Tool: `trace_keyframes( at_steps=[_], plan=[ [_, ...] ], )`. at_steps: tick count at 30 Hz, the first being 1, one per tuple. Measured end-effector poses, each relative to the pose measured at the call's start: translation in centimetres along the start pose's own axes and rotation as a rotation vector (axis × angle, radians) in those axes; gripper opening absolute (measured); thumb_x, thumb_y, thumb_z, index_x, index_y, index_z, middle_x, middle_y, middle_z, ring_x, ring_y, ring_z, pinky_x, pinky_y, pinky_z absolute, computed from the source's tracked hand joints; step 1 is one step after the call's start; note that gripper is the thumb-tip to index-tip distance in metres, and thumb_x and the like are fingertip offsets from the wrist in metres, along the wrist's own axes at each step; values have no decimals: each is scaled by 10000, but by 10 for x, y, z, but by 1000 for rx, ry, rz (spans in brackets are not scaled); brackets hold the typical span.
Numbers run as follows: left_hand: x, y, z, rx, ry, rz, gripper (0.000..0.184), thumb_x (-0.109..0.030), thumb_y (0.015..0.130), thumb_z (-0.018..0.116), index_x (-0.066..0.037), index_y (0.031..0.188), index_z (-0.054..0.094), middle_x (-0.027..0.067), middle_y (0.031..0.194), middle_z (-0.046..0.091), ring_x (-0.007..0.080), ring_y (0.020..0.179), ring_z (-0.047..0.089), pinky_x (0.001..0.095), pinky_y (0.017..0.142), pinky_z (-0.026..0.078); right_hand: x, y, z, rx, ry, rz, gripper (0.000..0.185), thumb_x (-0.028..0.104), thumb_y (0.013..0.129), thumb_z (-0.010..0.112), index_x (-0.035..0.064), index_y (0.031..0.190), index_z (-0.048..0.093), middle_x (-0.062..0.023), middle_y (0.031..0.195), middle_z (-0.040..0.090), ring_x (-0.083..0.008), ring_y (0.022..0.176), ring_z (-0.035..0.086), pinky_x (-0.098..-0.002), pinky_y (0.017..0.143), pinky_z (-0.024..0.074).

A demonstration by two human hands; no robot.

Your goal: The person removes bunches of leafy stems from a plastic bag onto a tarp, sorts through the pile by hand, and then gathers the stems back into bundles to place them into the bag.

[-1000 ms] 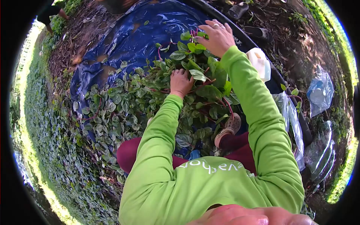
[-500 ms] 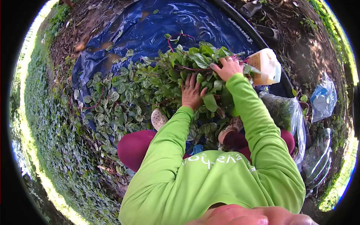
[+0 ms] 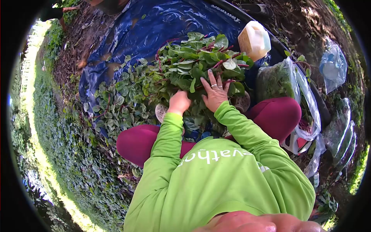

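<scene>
A thick bunch of leafy greens [image 3: 189, 58] with reddish-purple stems lies in front of me, on more leaves [image 3: 116, 94] spread over a blue plastic sheet [image 3: 162, 23]. At the near edge of the bunch, my left hand [image 3: 180, 102] is closed, its fingers curled into the leaves and partly hidden. My right hand [image 3: 215, 92], with a ring on it, lies open on the near right side of the bunch. Its fingers are spread over leaves and stems.
A cut-open plastic jug [image 3: 254, 41] stands at the right, beside the black rim. Nearer me is a clear bag of greens [image 3: 274, 81]. Another clear bag [image 3: 331, 67] holds something blue. Part of another person [image 3: 108, 5] shows at the top left.
My right hand has moved from the stem ends beside the jug down to the bunch's near side. My left hand has drawn back and curled closed. The bunch has shifted, and the view has turned.
</scene>
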State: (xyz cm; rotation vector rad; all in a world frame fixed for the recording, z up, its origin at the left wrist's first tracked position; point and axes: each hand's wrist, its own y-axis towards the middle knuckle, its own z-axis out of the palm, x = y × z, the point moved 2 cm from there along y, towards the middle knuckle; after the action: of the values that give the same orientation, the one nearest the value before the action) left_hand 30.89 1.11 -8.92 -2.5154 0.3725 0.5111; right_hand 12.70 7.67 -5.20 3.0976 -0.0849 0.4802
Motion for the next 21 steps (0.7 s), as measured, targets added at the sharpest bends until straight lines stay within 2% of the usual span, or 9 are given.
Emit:
trace_keyframes(
  at_steps=[2, 4, 6, 10, 11, 14, 15, 18, 21],
  plan=[
    [-32, -9, -53, -191, -24, -100, 347, -348, 808, 756, -75, 1019, 726, 180, 1002, 719, 333, 947, 698, 447, 776, 557, 2, -4, -17, 35, 44, 20, 788, 293, 798, 769, 296, 1510, 431, -59, 1681, 182, -416, 1500, 250, -730, 1147, 139],
    [-42, -4, -68, -611, 66, 345, 726, -365, 706, 864, -128, 1321, 558, 161, 1366, 563, 372, 1260, 545, 489, 921, 491, 1, -12, -30, -112, 96, -85, 760, 274, 791, 768, 292, 1488, 465, -71, 1674, 208, -411, 1505, 252, -733, 1157, 94],
    [-56, 8, -56, -556, 116, 405, 1062, -435, 652, 881, -189, 1538, 350, 171, 1589, 315, 422, 1484, 255, 590, 1116, 325, 3, -35, -49, -308, 130, 3, 801, 302, 800, 776, 236, 1518, 426, -147, 1658, 225, -394, 1536, 165, -692, 1167, 82],
    [-68, 43, -11, -217, 188, 376, 1281, -509, 582, 878, -264, 1623, 173, 152, 1685, 102, 407, 1556, 36, 718, 1172, 77, -63, -58, 37, -528, 1017, 741, 970, 586, 877, 696, 123, 1592, 233, -171, 1651, 231, -412, 1502, 225, -679, 1163, 100],
    [-72, 45, -6, -258, 141, 369, 1272, -506, 586, 877, -264, 1621, 179, 144, 1683, 115, 406, 1555, 44, 723, 1167, 83, -61, -59, 26, -355, 1514, 1257, 1015, 757, 842, 608, 136, 1581, 296, -152, 1619, 311, -409, 1459, 312, -655, 1168, 151],
    [-72, 56, 10, -368, 95, 387, 1249, -506, 581, 876, -260, 1609, 211, 125, 1679, 141, 404, 1553, 63, 731, 1160, 94, -71, -22, 24, 13, 2192, 1173, 1005, 812, 825, 556, 140, 1549, 375, -142, 1578, 384, -394, 1443, 341, -622, 1174, 204],
    [-70, 55, 12, -389, 88, 369, 1198, -493, 607, 861, -245, 1599, 238, 126, 1673, 165, 399, 1554, 71, 715, 1168, 98, -86, -1, 43, -55, 2224, 1143, 834, 738, 866, 586, 155, 1457, 505, -130, 1443, 540, -359, 1329, 498, -564, 1120, 369],
    [-59, 56, 21, -427, 70, 317, 1117, -487, 657, 832, -228, 1586, 267, 127, 1669, 185, 406, 1550, 89, 700, 1173, 107, -112, 67, 89, -150, 2319, 698, 645, 612, 913, 624, 154, 1364, 575, -98, 1269, 656, -294, 1104, 654, -495, 979, 517],
    [-49, 63, 35, -534, -16, 240, 1091, -469, 689, 821, -284, 1592, 238, 128, 1682, 138, 428, 1549, 51, 730, 1158, 95, -119, 118, 82, 17, 2177, 729, 533, 575, 935, 604, 180, 1292, 628, -112, 1212, 692, -335, 1048, 689, -552, 921, 552]
  ],
)
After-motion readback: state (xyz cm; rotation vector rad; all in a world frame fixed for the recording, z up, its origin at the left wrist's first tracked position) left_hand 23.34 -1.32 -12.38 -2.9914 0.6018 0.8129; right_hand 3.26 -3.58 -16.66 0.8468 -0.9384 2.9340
